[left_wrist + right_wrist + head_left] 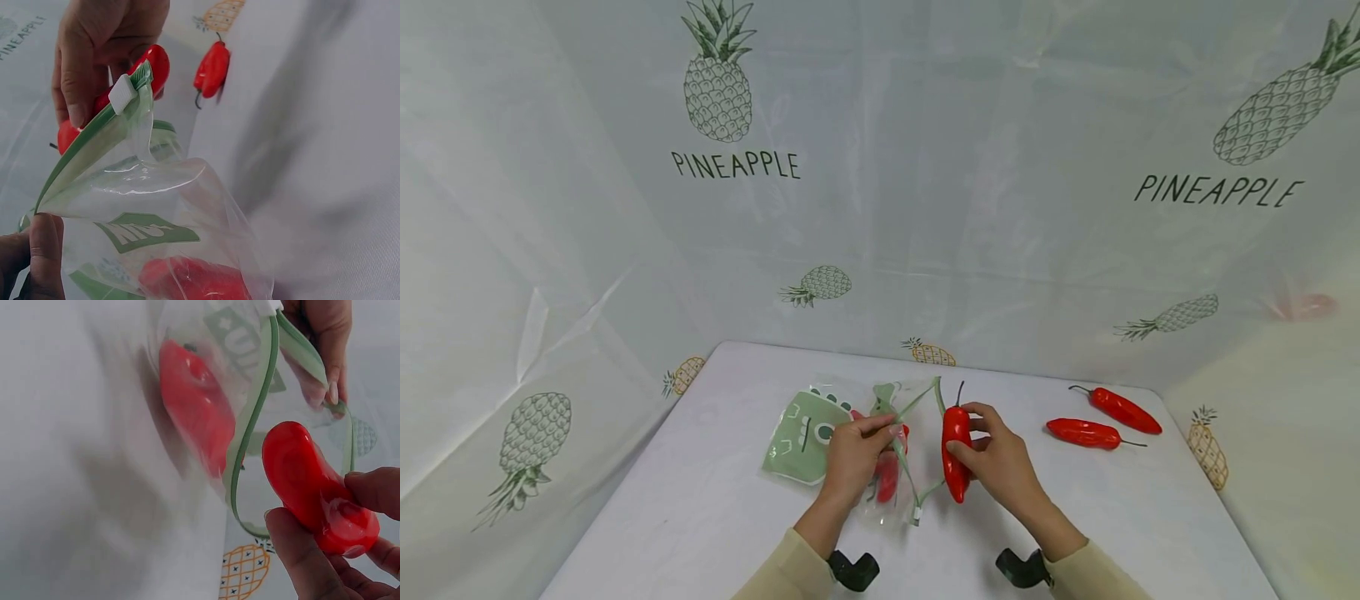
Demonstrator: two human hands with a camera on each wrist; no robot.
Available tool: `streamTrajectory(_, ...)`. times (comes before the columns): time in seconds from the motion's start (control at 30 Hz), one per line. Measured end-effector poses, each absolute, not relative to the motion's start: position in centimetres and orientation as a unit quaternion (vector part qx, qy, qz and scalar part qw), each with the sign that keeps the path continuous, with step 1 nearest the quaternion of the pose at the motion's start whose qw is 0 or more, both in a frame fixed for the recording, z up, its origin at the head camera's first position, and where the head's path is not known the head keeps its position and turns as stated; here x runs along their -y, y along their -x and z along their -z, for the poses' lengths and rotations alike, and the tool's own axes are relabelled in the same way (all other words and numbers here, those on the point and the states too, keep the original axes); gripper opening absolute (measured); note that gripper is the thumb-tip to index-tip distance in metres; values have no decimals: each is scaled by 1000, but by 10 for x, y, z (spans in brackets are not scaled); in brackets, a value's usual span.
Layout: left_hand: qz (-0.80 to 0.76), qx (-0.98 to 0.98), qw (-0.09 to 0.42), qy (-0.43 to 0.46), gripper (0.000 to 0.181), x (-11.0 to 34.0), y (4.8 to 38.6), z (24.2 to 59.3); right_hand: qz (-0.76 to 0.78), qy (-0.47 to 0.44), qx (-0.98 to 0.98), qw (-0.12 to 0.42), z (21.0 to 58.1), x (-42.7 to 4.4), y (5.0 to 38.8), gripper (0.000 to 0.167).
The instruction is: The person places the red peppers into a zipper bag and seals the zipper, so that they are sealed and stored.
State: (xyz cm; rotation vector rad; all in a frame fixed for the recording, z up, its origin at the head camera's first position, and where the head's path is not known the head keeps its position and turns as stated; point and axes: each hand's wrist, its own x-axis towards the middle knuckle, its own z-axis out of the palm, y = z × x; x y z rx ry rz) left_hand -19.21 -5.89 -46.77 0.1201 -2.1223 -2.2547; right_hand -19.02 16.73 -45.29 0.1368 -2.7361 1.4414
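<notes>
Now, right grip [997, 458] holding one red pepper [955, 446], left grip [854, 457] pinching one zip bag [150, 187], two peppers [1082, 433] apart

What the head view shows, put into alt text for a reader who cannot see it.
A person's right hand holds a red chili pepper at the opening of a clear zip bag, which the left hand pinches. Another red pepper shows inside; two more peppers lie to the right on a white table before a pineapple-print sheet.
</notes>
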Motion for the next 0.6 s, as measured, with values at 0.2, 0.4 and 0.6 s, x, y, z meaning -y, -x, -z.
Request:
streamTrajectory(0.2, 715, 698, 25, -36, 28, 59, 191, 467, -461, -53, 886, 14, 454, -157, 188, 65)
streamTrajectory(0.4, 700, 713, 24, -31, 29, 60, 189, 466, -454, -64, 889, 6, 454, -148, 187, 63)
streamTrajectory(0.6, 692, 721, 25, -18, 28, 60, 190, 467, -458, -69, 886, -4, 454, -141, 189, 60)
